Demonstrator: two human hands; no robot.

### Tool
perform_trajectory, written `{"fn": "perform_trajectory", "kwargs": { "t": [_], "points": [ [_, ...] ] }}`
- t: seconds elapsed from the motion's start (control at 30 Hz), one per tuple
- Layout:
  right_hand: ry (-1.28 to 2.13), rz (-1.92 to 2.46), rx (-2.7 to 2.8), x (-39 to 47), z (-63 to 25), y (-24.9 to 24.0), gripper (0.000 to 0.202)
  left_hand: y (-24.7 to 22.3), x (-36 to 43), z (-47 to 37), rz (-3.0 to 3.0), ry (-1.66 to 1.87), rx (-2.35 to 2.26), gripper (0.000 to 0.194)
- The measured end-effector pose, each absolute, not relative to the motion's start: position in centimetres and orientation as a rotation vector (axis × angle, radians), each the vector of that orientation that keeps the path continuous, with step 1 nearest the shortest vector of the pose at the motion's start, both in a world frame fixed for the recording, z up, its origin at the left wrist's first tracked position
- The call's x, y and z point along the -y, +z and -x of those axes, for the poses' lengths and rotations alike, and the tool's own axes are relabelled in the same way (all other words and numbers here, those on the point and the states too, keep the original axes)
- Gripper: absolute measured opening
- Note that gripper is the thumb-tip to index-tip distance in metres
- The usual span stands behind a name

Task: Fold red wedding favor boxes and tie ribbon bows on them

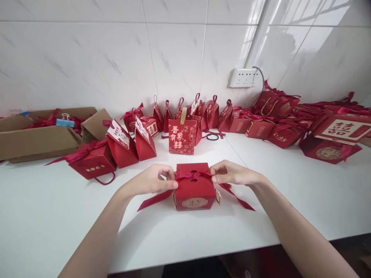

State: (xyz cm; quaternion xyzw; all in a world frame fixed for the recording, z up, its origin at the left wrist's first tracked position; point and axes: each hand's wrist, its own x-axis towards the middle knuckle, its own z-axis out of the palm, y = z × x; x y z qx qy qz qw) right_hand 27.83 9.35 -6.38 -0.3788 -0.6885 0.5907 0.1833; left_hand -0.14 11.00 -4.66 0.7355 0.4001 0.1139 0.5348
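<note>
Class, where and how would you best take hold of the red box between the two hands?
Probably by both ends of the red box, one hand coming from each side: it sits flat, its ends face the left hand and right hand, and this spares the ribbon knotted on top.

Head-worn view.
Looks forward and down across the table (43,210); left hand (154,178) and right hand (234,173) near, wall (116,58) beyond.

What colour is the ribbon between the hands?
The ribbon is deep pinkish red, seen best in the head view.
</note>
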Motion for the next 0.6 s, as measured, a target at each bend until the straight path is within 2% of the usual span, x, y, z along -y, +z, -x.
{"fn": "perform_trajectory", "kwargs": {
  "t": [0.1, 0.2, 0.37, 0.6],
  "points": [
    [1.662, 1.063, 1.913, -9.17, -27.68, -6.28, 0.044, -5.01, -10.89, -0.19, -1.719, 0.425, -1.029, 0.039],
    [1.682, 1.119, 1.923, -9.02, -27.66, -6.16, 0.045, -5.31, -10.91, -0.42, -1.736, 0.526, -1.085, 0.034],
    [1.633, 1.112, 1.868, -8.77, -27.57, -5.76, 0.045, -5.29, -11.05, -0.26, -1.859, 0.413, -1.095, 0.027],
    [1.682, 0.962, 1.792, -8.78, -27.94, -5.91, 0.039, -5.19, -11.01, -0.15, -1.804, 0.335, -0.994, 0.038]
  ]
}}
